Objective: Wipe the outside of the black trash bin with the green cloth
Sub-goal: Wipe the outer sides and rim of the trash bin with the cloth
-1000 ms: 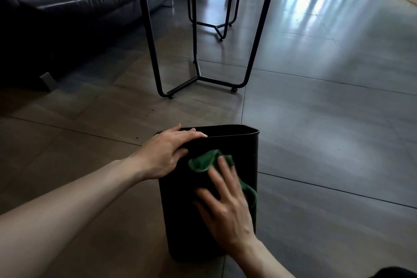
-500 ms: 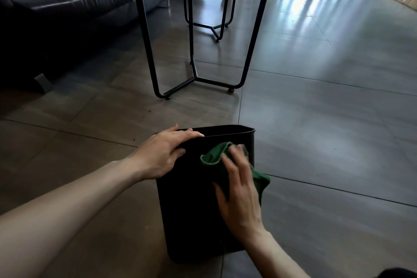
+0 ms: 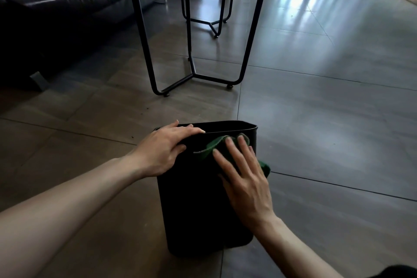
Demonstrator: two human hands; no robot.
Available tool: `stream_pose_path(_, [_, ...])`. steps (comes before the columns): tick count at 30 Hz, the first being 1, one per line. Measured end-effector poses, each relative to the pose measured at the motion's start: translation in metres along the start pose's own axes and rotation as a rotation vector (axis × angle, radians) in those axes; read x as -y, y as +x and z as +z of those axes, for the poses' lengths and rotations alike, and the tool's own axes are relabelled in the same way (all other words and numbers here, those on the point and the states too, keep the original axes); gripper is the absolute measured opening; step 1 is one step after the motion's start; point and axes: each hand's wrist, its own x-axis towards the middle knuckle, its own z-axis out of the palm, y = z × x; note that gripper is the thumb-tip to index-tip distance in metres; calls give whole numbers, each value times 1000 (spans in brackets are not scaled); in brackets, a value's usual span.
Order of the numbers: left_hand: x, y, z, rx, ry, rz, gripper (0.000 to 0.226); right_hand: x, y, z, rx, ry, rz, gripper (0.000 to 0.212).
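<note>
Steadying the black trash bin point(image 3: 198, 198) at lower centre by its rim, the left hand point(image 3: 162, 151) grips; the right hand point(image 3: 243, 178), fingers point(image 3: 232, 153) spread flat, presses the green cloth point(image 3: 214, 145) near the top. Long, firm, overlapping strokes would suit.

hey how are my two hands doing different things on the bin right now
The left hand grips the black trash bin at its rim, fingers curled over the edge; the right hand lies flat with fingers spread. The left hand touches the bin bare; the right hand presses the green cloth against its near side. Both rest on the bin.
</note>
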Motion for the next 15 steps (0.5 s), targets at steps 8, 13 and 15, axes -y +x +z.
stream_pose_path(8, [1, -11, 3, -30, 223, 165, 63, 18, -70, 26, 211, -121, -478, 41])
stream_pose_path(13, [5, -16, 0, 19, 319, 218, 86, -6, -44, 2, 153, -28, -326, 44])
stream_pose_path(15, [7, -14, -3, 31, 308, 212, 90, -13, -14, -6, 32, 54, -78, 47])
